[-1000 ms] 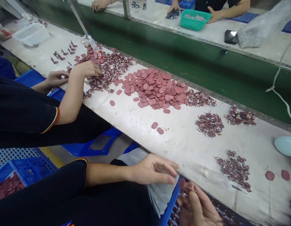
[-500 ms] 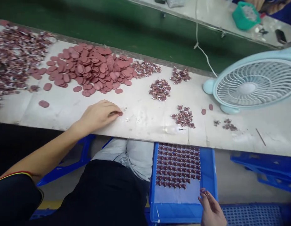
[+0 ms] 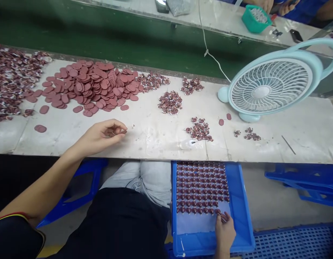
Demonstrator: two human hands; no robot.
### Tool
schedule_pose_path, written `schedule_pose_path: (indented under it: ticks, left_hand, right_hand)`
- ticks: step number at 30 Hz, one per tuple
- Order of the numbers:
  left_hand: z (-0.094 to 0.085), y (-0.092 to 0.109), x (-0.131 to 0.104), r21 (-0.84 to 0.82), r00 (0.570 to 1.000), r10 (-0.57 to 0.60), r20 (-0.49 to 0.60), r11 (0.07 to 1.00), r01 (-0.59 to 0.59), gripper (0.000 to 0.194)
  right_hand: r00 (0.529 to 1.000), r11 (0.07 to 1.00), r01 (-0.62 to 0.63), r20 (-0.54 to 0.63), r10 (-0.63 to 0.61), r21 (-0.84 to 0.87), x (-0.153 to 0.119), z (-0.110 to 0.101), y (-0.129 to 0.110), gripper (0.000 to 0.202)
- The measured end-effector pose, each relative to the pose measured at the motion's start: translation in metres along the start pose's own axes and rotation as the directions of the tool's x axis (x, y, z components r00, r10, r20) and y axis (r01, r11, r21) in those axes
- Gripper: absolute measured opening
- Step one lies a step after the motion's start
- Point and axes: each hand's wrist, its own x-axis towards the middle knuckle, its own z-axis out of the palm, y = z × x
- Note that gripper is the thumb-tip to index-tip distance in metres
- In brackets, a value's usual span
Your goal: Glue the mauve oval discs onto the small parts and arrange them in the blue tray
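My left hand (image 3: 104, 136) is above the white table (image 3: 145, 144), fingers curled together near the front of the pink oval piece pile (image 3: 101, 84); whatever it may hold is hidden. My right hand (image 3: 225, 230) reaches into the blue tray (image 3: 199, 244), its fingertips on a small dark red piece (image 3: 218, 212) at the end of the lowest row. Many similar small pieces (image 3: 199, 187) stand in rows on the tray's pale sheet. On the table lie small heaps of dark red pieces (image 3: 170, 102) and a small clear bottle with a dark tip (image 3: 186, 144).
A light blue fan (image 3: 260, 91) stands at the table's right, its white cord (image 3: 217, 66) running up behind. A large mixed pile (image 3: 12, 79) covers the far left. A thin stick (image 3: 288, 144) lies at right. Another person's hands (image 3: 287, 7) show beyond a teal basket (image 3: 255, 21).
My right hand has moved up and left to the end of the lowest tray row. My left hand has shifted left and turned, its fingers curled differently. The camera view has shifted.
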Motion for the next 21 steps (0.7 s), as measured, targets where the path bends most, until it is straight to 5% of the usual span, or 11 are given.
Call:
schedule_pose_path:
  ticks: [10,21]
  left_hand:
    - [0.012,-0.013,-0.009,-0.161,0.999,0.012,0.032,0.987,-0.007,0.027]
    - [0.008,-0.023,-0.020,-0.208,0.999,-0.038,0.007,0.977,0.039,0.028]
  right_hand:
    - [0.991,0.977,-0.094,0.077,0.110,-0.193,0.033,0.017,0.028,0.049]
    - [0.987,0.957,0.005,0.156,0.042,-0.290,0.047,0.019,0.047,0.047]
